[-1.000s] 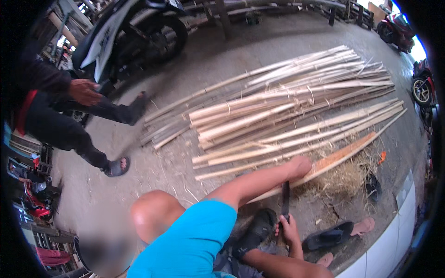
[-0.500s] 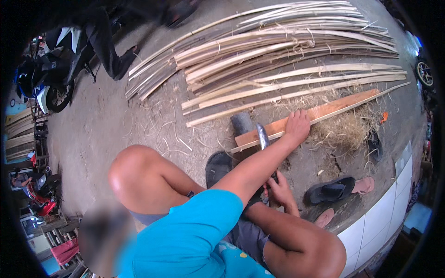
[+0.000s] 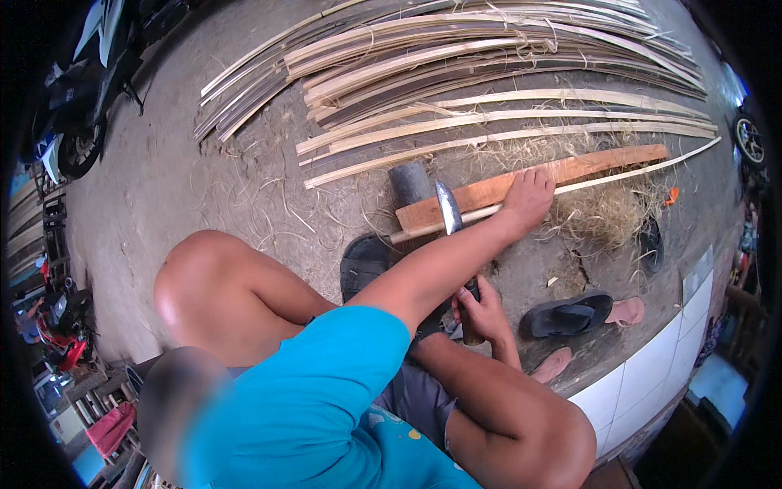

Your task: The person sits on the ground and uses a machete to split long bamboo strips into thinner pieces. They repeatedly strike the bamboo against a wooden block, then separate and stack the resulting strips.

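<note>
My left hand [image 3: 529, 200] presses flat on a thin pale bamboo strip [image 3: 643, 169] that lies along a reddish wooden plank [image 3: 603, 161] on the ground. My right hand [image 3: 482, 310] is shut on the handle of a long knife [image 3: 448, 210]. Its blade points away from me, with the tip over the plank's near end, close to the strip. A grey round block [image 3: 410, 181] stands just left of the blade. My bare knee [image 3: 204, 277] is at the left.
A wide pile of split bamboo strips [image 3: 489, 57] lies beyond the plank. Dry shavings [image 3: 603, 216] are heaped at the right. Black sandals [image 3: 362, 261] [image 3: 566, 314] lie near my feet. A motorbike [image 3: 73, 106] stands far left, a white tiled ledge [image 3: 652, 367] at the lower right.
The view has swung down and closer to the plank. The knife blade has moved forward to the plank's end. My left hand stays on the strip. The seated person at the left has left view.
</note>
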Demonstrator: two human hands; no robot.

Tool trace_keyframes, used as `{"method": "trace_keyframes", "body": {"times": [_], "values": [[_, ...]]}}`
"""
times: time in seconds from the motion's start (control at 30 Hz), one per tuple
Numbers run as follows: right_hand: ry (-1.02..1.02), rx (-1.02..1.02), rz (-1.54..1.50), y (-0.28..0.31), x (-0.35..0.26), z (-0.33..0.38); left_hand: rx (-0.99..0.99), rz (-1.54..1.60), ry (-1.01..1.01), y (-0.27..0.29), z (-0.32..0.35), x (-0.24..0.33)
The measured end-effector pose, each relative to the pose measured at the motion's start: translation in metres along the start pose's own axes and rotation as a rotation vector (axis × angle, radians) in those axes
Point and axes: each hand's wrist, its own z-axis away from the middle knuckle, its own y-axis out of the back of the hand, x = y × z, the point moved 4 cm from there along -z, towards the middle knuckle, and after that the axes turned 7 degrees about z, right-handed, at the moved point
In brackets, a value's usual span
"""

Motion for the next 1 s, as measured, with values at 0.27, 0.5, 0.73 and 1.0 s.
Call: {"method": "trace_keyframes", "body": {"times": [0.27, 0.5, 0.73, 1.0], "values": [[0.017, 0.064, -0.118, 0.006, 0.015, -0.005, -0.197, 0.352, 0.264, 0.016, -0.024, -0.001], [0.105, 0.069, 0.247, -0.006, 0.001, -0.018, -0.290, 0.370, 0.322, 0.001, -0.048, -0.017], [0.029, 0.121, 0.243, 0.002, -0.002, -0.026, -0.230, 0.317, 0.250, -0.001, -0.046, -0.019], [0.334, -0.023, 0.413, -0.034, 0.002, -0.024, -0.263, 0.344, 0.292, 0.008, -0.046, -0.019]]}}
